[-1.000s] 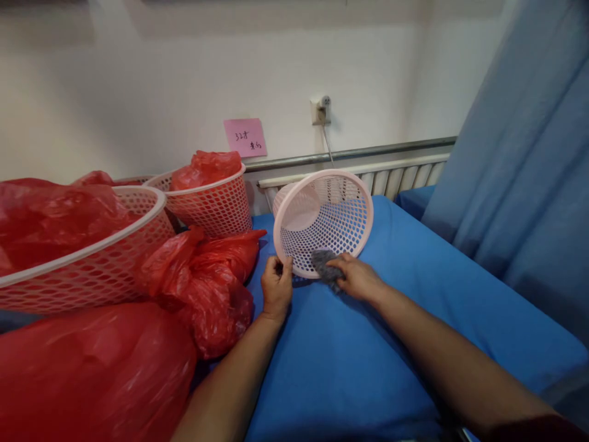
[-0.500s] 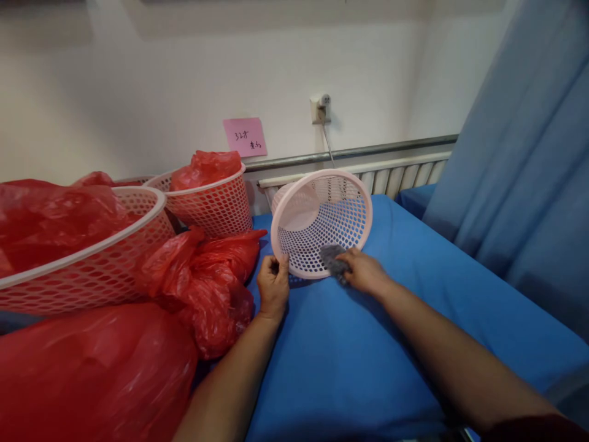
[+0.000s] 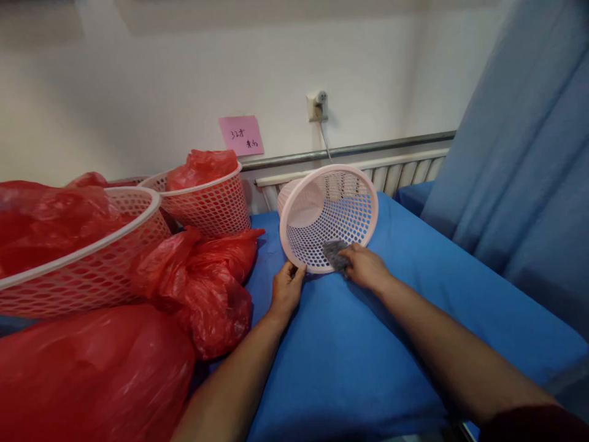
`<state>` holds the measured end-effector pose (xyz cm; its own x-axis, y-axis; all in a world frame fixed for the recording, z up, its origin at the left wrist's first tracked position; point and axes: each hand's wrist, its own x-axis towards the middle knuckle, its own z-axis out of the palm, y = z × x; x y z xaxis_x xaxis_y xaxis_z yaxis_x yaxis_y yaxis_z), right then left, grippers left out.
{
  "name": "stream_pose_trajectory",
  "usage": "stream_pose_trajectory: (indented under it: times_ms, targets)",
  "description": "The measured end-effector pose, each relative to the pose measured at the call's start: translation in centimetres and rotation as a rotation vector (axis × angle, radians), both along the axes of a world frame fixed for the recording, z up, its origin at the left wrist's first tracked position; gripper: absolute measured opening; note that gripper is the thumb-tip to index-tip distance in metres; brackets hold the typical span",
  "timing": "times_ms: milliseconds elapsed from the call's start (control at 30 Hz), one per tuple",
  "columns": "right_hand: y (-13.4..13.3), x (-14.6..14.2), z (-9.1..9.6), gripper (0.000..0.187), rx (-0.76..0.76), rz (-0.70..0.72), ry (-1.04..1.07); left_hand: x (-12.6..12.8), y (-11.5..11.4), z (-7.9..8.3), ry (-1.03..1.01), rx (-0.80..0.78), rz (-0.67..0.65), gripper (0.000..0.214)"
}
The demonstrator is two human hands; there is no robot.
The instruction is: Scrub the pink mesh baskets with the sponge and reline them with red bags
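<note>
A pale pink perforated plastic basket (image 3: 306,205) lies on its side on the blue-covered surface, its mouth turned toward me. My left hand (image 3: 288,288) pinches the lower left of its rim between thumb and fingers. In my right hand (image 3: 365,265) is a dark grey cloth (image 3: 335,254), pressed against the inside of the basket near the lower rim. The fingers of that hand are closed over the cloth, and part of it hangs past the rim.
Left of me stand a basket with red plastic bags (image 3: 119,236) and another such basket (image 3: 207,202). A knotted red bag (image 3: 202,282) and a large red bag (image 3: 101,374) lie in front. Behind are a radiator (image 3: 409,172) and pipe; a blue curtain (image 3: 519,135) hangs at right.
The basket has turned slightly and shifted a little right, with my left hand following on its rim. The cloth in my right hand has moved slightly along the inside near the lower rim.
</note>
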<state>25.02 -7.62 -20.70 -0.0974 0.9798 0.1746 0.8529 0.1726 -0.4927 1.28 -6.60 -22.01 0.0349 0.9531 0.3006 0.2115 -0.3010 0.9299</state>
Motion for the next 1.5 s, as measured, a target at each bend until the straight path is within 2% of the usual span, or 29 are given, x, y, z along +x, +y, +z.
stream_pose_trajectory:
  times_ms: [67, 133, 200, 300, 367, 433, 533, 600, 667, 800, 867, 933, 1033, 1100, 1200, 1300, 1367, 1433, 1500]
  targets:
    - [0.2, 1.4, 0.5, 0.050, 0.009, -0.166, -0.037, -0.1, -0.1, 0.4, 0.024, 0.015, 0.023, 0.031]
    - [0.1, 1.9, 0.7, 0.051, 0.017, -0.195, -0.031, 0.2, -0.4, 0.6, 0.044, 0.031, 0.033, 0.031]
    - [-0.5, 0.9, 0.5, 0.051, 0.007, -0.097, -0.020, 0.5, -0.7, 0.7, 0.078, 0.053, 0.022, 0.031]
    - [-1.6, -1.9, 0.0, 0.057, 0.037, 0.217, 0.132, 0.5, -0.9, 0.7, 0.185, 0.079, 0.005, 0.031]
    - [-1.8, -3.0, -0.2, 0.061, 0.053, 0.335, 0.214, 0.1, -0.8, 0.9, 0.233, 0.079, 0.017, 0.030]
    - [-1.5, -2.6, -0.1, 0.058, 0.019, 0.235, 0.154, -0.6, -0.6, 1.3, 0.230, 0.082, 0.057, 0.030]
    - [-0.5, -0.3, 0.1, 0.051, -0.021, -0.047, 0.018, -1.4, -0.2, 2.1, 0.207, 0.115, 0.148, 0.034]
    - [-0.2, 0.7, 0.2, 0.051, -0.012, -0.118, 0.009, -1.5, -0.1, 2.2, 0.184, 0.125, 0.174, 0.036]
    - [-0.3, 0.6, 0.1, 0.052, -0.013, -0.072, 0.012, -1.1, 0.0, 1.8, 0.173, 0.103, 0.126, 0.034]
    - [-1.4, -2.0, -0.3, 0.064, 0.014, 0.281, 0.164, 0.0, -0.1, 0.3, 0.187, 0.029, -0.073, 0.024]
    - [-1.8, -2.7, -0.3, 0.073, 0.020, 0.371, 0.209, 0.1, -0.1, 0.0, 0.180, 0.017, -0.119, 0.022]
    - [-1.6, -2.3, -0.2, 0.075, -0.015, 0.291, 0.143, -0.2, 0.0, 0.3, 0.162, 0.027, -0.100, 0.023]
    - [-0.9, -0.7, 0.0, 0.068, -0.068, 0.049, 0.026, -1.1, 0.1, 1.2, 0.126, 0.068, 0.020, 0.028]
    - [-0.5, 0.1, 0.0, 0.065, -0.072, -0.030, 0.008, -1.4, 0.3, 1.5, 0.115, 0.080, 0.078, 0.030]
    - [-0.8, -0.5, -0.1, 0.066, -0.060, 0.037, 0.019, -1.2, 0.4, 1.0, 0.155, 0.046, 0.013, 0.026]
    - [-1.8, -2.9, -0.5, 0.070, 0.008, 0.239, 0.134, -0.6, 0.4, 0.1, 0.211, 0.004, -0.103, 0.016]
    - [-2.3, -4.3, -0.5, 0.073, 0.053, 0.330, 0.211, -0.4, 0.4, -0.2, 0.221, -0.001, -0.122, 0.015]
    - [-2.2, -4.5, -0.2, 0.073, 0.019, 0.282, 0.149, -0.4, 0.2, 0.0, 0.215, 0.009, -0.116, 0.018]
    - [-1.8, -3.5, 0.3, 0.066, -0.056, 0.138, 0.013, -0.5, 0.0, 0.6, 0.206, 0.021, -0.110, 0.022]
